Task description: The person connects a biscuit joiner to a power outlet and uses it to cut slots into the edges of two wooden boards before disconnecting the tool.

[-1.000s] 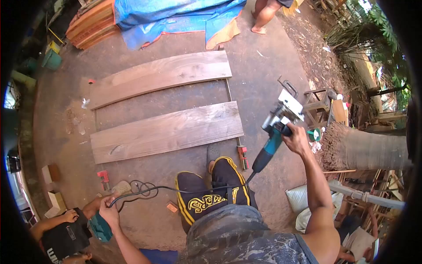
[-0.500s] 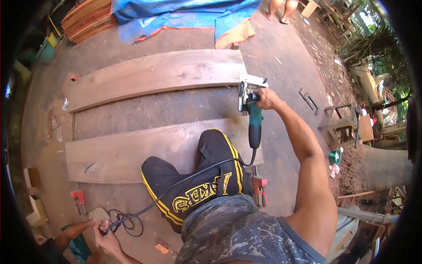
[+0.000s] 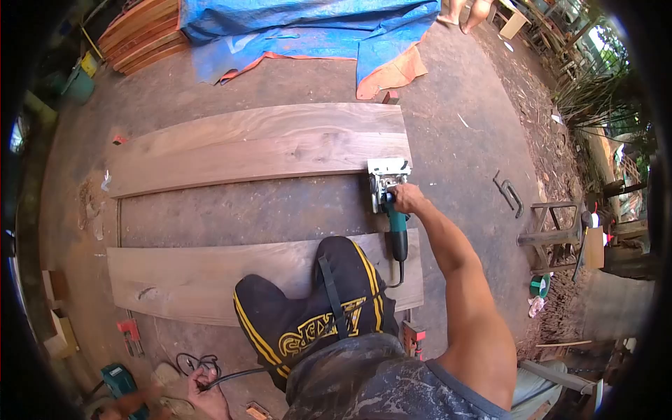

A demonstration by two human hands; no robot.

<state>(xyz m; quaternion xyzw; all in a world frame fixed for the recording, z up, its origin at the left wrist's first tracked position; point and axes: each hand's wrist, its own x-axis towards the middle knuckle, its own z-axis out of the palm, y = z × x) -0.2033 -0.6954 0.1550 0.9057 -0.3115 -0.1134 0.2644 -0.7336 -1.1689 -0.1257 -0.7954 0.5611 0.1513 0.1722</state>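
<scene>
The right hand (image 3: 409,199) clamped its fingers on the power tool (image 3: 397,227) at the far board (image 3: 280,150); the left hand (image 3: 208,397), on the cord (image 3: 241,375).

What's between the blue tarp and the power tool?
Some floor, a red clamp end and the far board lie between them, as the head view shows.

So we've got a tank-style top (image 3: 371,381) here, dark grey with pale, blotchy marbling, plus a smoother greyish armhole band (image 3: 465,392). The bottoms (image 3: 294,308) are black, with twin yellow stripes (image 3: 370,276) down the sides and yellow-outlined lettering (image 3: 308,339) we can't fully read. Dark strap (image 3: 333,294) over one thigh. Right hand (image 3: 406,199) and left hand (image 3: 208,396) are bare.
</scene>
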